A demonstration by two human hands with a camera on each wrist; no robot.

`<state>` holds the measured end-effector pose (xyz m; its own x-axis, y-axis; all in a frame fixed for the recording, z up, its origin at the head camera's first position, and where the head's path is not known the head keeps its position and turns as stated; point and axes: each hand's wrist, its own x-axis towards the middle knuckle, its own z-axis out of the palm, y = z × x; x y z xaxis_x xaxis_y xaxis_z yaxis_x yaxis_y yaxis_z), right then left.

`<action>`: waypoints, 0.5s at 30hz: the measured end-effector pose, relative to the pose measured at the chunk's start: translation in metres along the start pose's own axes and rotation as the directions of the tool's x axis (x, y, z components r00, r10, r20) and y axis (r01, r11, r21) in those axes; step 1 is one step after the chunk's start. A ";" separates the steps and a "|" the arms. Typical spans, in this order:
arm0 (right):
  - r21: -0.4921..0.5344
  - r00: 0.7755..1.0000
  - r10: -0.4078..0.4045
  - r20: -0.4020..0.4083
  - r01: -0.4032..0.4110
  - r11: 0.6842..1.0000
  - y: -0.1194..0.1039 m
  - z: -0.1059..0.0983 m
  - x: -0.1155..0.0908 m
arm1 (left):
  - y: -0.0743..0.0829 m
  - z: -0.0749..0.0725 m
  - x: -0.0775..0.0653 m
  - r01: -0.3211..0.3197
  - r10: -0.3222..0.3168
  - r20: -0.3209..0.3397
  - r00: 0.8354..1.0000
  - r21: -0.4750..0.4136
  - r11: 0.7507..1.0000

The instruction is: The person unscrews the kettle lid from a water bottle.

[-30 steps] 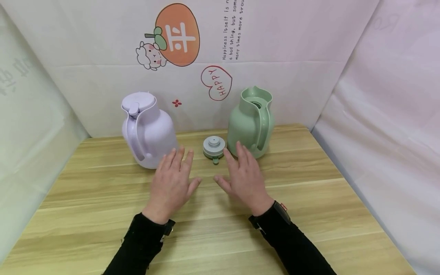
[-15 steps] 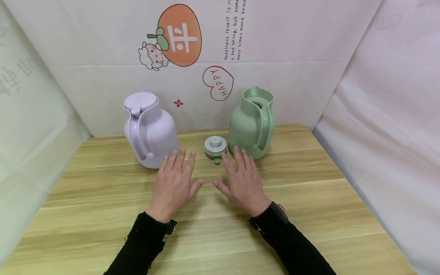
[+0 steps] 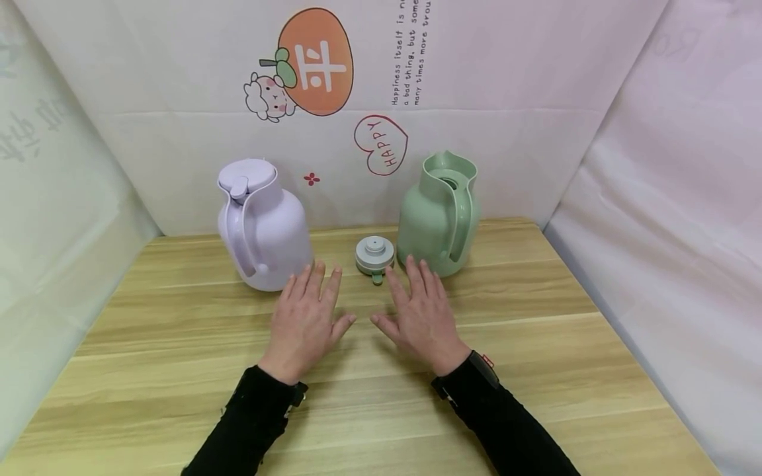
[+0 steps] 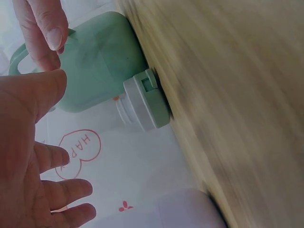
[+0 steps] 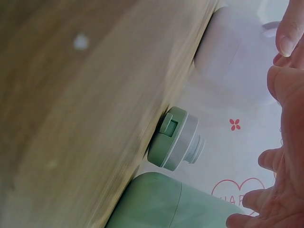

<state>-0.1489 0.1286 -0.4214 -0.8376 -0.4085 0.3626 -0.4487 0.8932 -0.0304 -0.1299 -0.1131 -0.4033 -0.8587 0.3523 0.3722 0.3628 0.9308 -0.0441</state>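
Tabletop [image 3: 548,370]: lidded lavender jug [image 3: 276,231], uncovered green jug [image 3: 424,228]; left hand [image 3: 302,327], right hand [image 3: 425,322] both outspread.

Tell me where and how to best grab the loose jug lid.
I'd pinch the jug lid around its wide grey band, coming down from above: it lies upside down, its narrower grey plug pointing up. The green jug stands close on its right, so approaching slightly from the left is probably easier.
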 end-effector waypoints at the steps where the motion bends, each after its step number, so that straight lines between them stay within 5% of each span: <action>1: 0.001 1.000 0.001 0.001 -0.001 1.000 0.000 0.000 0.000 | 0.000 0.001 0.000 0.001 -0.001 0.002 1.000 -0.003 1.000; 15: 0.011 1.000 -0.006 -0.015 0.006 1.000 0.000 0.002 -0.001 | 0.003 0.012 -0.001 0.012 -0.011 0.015 1.000 -0.016 1.000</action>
<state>-0.1489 0.1280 -0.4235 -0.8302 -0.4107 0.3771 -0.4569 0.8887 -0.0381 -0.1325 -0.1099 -0.4154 -0.8681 0.3430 0.3588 0.3584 0.9332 -0.0251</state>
